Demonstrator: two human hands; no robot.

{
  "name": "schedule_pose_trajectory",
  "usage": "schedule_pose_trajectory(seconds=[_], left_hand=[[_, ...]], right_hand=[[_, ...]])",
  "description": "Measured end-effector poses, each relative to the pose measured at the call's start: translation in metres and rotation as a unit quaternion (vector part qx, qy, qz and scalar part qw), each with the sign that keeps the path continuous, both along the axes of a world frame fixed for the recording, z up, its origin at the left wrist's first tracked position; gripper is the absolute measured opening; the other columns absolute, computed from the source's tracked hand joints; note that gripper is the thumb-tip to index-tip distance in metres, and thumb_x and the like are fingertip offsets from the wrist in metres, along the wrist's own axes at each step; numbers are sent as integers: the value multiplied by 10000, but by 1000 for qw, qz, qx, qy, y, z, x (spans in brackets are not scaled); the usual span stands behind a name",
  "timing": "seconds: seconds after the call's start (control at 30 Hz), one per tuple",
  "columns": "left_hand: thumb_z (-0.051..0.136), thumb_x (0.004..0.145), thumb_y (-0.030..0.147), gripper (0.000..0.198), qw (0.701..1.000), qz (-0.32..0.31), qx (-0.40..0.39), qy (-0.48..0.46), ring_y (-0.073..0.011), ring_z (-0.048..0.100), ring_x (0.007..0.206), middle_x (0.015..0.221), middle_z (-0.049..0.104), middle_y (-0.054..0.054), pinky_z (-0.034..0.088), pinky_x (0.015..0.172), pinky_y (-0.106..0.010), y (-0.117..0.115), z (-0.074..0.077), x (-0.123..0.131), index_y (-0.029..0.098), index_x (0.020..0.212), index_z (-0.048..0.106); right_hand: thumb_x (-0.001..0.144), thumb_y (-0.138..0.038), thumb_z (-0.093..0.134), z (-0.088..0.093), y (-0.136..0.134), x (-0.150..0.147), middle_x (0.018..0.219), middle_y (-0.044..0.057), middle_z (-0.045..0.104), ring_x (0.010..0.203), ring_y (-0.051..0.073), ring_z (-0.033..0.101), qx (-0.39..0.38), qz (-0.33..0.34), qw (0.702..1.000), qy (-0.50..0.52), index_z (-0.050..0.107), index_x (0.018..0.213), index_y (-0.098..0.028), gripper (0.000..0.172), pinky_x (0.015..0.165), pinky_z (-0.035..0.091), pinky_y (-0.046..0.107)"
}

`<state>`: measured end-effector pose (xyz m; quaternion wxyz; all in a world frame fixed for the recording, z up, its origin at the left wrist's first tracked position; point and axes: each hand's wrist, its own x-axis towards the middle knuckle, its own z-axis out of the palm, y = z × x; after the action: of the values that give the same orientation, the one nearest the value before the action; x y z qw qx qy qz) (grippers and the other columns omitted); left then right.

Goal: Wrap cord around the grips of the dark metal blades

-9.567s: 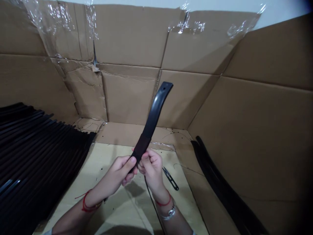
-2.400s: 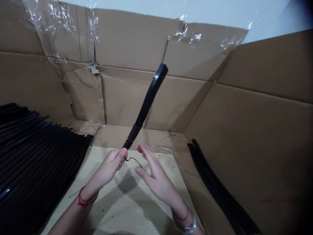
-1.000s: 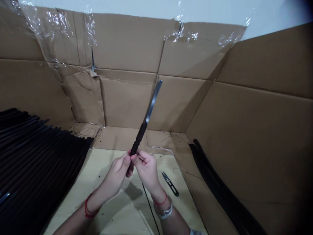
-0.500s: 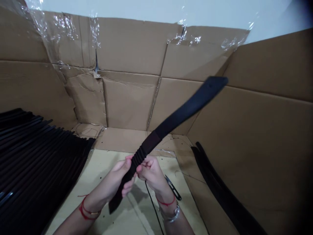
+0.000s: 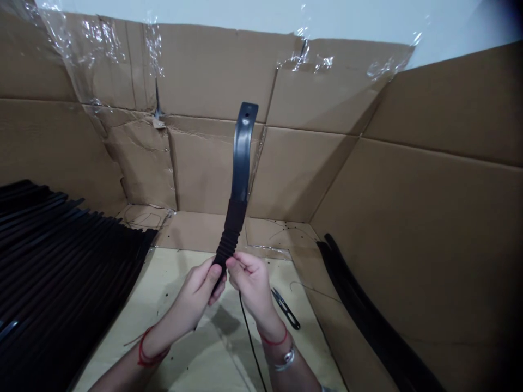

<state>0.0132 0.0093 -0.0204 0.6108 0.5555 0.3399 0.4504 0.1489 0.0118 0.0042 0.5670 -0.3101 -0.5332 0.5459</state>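
Metal strip point(image 5: 242, 158) was held upright before the cardboard point(image 5: 294, 174), swung from its earlier slant.
Its ribbed sleeve point(image 5: 229, 234) was gripped at the lower end by the closed left hand point(image 5: 188, 299) and right hand point(image 5: 251, 283); snips point(image 5: 285, 308) lay nearby. No writing could be read.

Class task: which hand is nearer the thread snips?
Right. The right hand is up-left of the thread snips, apart from them; the left hand is farther left, beyond it.
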Motion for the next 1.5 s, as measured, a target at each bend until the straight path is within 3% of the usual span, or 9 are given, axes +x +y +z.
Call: schedule_pose_trajectory(seconds=[0.1, 0.27, 0.4, 0.53, 0.7, 0.8, 1.1, 1.2, 1.5], left_hand=[[360, 859, 704, 541, 987, -131, -97, -14, -62, 254, 352, 475, 364, 81, 225, 360, -196, 1, 0, -2, 183, 786, 484], [515, 819, 661, 480, 999, 41, 5, 5, -94, 370, 459, 558, 449, 42, 291, 425, -206, 0, 1, 2, 183, 849, 524], [318, 825, 765, 616, 981, -129, -138, -45, -63, 221, 352, 445, 307, 84, 221, 358, -206, 2, 0, 4, 186, 693, 479], [540, 819, 646, 500, 993, -25, -63, -96, -77, 436, 465, 538, 493, 21, 360, 444, -175, 9, 0, 0, 153, 738, 525], [528, 861, 515, 419, 889, -294, -249, -246, -37, 104, 282, 364, 209, 116, 188, 253, -146, 12, -2, -6, 184, 611, 465], [477, 894, 447, 421, 854, -357, -250, -285, -44, 106, 249, 326, 210, 103, 211, 230, -146, 14, -5, -1, 192, 563, 432], [281, 873, 715, 648, 923, -292, -192, -159, -79, 361, 342, 451, 435, 29, 343, 349, -190, 19, -8, -7, 137, 771, 556], [479, 859, 637, 540, 956, -229, -132, -129, -108, 486, 505, 591, 524, -17, 425, 516, -232, 20, -5, -14, 105, 862, 567], [481, 774, 751, 592, 950, -220, -145, -168, -27, 84, 401, 488, 193, 114, 47, 374, -184, 5, -7, 9, 184, 636, 382]], right_hand=[[697, -570, 747, -3, 4, 0, 477, -43, 497, 359, 21, 192, -28, 96, 995, 10, 722, 829, -127, 463, 348, 139, 182], [676, -512, 784, -1, 5, 0, 547, -3, 563, 456, 94, 418, 13, -37, 999, 9, 715, 751, -158, 369, 415, 351, 214], [711, -532, 749, 1, 3, 3, 456, -43, 455, 401, 63, 340, 30, -35, 998, -32, 587, 546, -160, 438, 377, 276, 199], [787, -496, 689, 2, 2, 3, 472, -23, 533, 409, 111, 494, 34, -50, 997, -46, 611, 595, -171, 385, 414, 385, 230], [638, -425, 827, 4, 5, 0, 587, 4, 660, 532, 124, 584, -8, -34, 999, -19, 682, 660, -163, 301, 531, 477, 233], [634, -382, 837, 3, 7, 3, 674, 25, 714, 588, 131, 628, -33, -26, 999, -24, 721, 780, -153, 296, 576, 504, 232], [746, -385, 755, 0, 4, 5, 554, 4, 643, 455, 117, 581, -15, 8, 999, -38, 706, 752, -137, 253, 448, 474, 216], [752, -376, 748, 4, 0, 2, 537, -13, 605, 463, 105, 560, 1, -33, 998, -56, 695, 720, -139, 245, 448, 449, 199], [650, -410, 826, 2, -5, -1, 631, 32, 705, 473, 123, 600, -16, -139, 990, 21, 697, 739, -154, 300, 436, 467, 205]])
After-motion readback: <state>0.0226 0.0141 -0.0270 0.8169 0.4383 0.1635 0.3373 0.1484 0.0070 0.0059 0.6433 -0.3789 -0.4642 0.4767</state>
